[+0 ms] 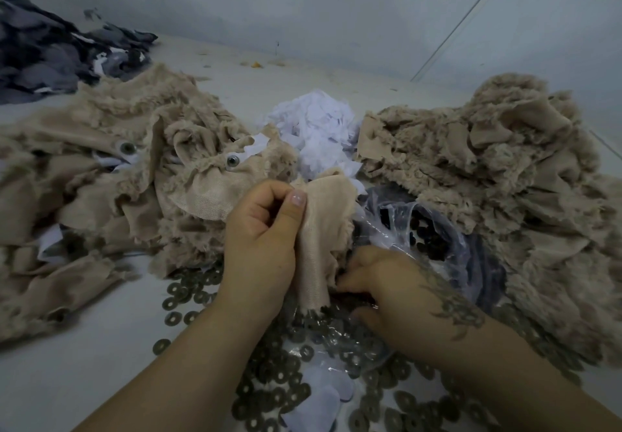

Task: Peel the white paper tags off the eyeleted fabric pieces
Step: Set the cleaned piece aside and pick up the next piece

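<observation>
My left hand (pixel 261 229) grips a beige furry fabric piece (pixel 323 229) at the centre, thumb pressed on its smooth backing. My right hand (pixel 377 283) is curled at the piece's lower right edge, fingertips tucked into the fur; what they pinch is hidden. A heap of beige fabric pieces (pixel 117 169) lies on the left, with plastic eyes (pixel 232 161) and bits of white paper tag (pixel 257 143) showing. A second beige heap (pixel 488 162) lies on the right. Torn white paper tags (pixel 316 128) are piled behind my hands.
Several dark metal washers (pixel 188 293) are scattered on the white surface below my hands. A clear plastic bag (pixel 420 226) with dark small parts lies under my right hand. Dark grey fabric (pixel 50 57) sits at the far left. A pale wall (pixel 336 4) rises behind.
</observation>
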Tool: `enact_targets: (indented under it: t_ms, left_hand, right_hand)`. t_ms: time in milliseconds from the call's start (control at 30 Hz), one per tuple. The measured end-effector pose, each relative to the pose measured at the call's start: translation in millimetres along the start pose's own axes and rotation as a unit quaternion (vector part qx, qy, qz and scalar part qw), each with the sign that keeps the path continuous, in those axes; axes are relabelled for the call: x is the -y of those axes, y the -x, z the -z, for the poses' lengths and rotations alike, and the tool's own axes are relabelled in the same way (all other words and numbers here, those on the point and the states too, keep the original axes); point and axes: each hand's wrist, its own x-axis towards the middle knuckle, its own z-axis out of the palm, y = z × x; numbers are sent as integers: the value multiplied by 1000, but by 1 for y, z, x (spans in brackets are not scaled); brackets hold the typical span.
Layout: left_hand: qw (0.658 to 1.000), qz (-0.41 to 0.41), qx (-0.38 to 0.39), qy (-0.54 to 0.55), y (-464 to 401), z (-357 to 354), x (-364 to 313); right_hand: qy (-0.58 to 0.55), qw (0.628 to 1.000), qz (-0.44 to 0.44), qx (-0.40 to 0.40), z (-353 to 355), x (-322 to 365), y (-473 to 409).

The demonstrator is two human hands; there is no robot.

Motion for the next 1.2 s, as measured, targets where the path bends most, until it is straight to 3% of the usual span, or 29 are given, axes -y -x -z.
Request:
enact_targets:
  t_ms: [167, 267, 433, 500, 600, 767, 933, 1033, 1200]
  left_hand:
    - [1000, -10, -11, 9, -1, 2, -1]
    - [1000, -2, -12, 20, 0, 2, -1]
    - [1000, 0, -16, 21, 1, 0, 0]
    - [1000, -3, -12, 19, 2, 0, 0]
    - [1000, -6, -1, 15, 2, -1, 0]
    - [1000, 5, 6, 18, 3, -2, 0]
    - [1000, 5, 3, 21, 3, -2, 0]
    - [1000, 2, 2, 20, 4, -2, 0]
    - [1000, 13, -10, 13, 3, -3, 0]
  right_hand:
    - [82, 989, -35, -121, -2, -11, 0]
    - [106, 981, -86, -138, -3, -21, -2]
    - [-132, 954, -191, -188, -12, -22, -22]
    - [-112, 961, -175, -180, -15, -23, -19]
    - [72, 979, -94, -164, -24, -24, -11]
    - [92, 977, -110, -159, -21, -28, -13]
    - [24, 982, -80, -167, -18, -14, -17]
    - [36, 988, -64, -139, -27, -14, -15]
    - [45, 984, -51, -162, -20, -18, -12]
